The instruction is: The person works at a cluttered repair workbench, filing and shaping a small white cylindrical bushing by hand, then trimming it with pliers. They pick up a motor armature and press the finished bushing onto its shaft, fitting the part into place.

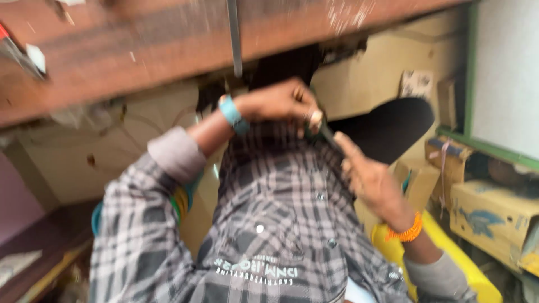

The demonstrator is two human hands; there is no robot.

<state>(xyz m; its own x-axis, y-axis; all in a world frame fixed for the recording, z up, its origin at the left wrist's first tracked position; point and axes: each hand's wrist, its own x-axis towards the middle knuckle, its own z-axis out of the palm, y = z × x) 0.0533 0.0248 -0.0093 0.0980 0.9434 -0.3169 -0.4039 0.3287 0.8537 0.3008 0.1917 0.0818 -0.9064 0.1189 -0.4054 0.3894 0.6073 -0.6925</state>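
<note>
Looking down over a grey plaid shirt (269,224), the view is blurred. Under the brown wooden tabletop (140,50) that crosses the top edge, the left hand (281,104), with a blue wristband (231,112), has its grip clenched on one end of a thin dark tool (327,134). Just right of it, the right hand (368,179), with an orange wristband (405,231), grasps the tool's other end beside a black sole-shaped piece (393,126). Cardboard boxes (488,216) sit at the right edge.

Left hand (281,104) was raised with fingers curled shut, wrist bent; right hand (368,179) was held just beside it, forefinger extended upward.
</note>
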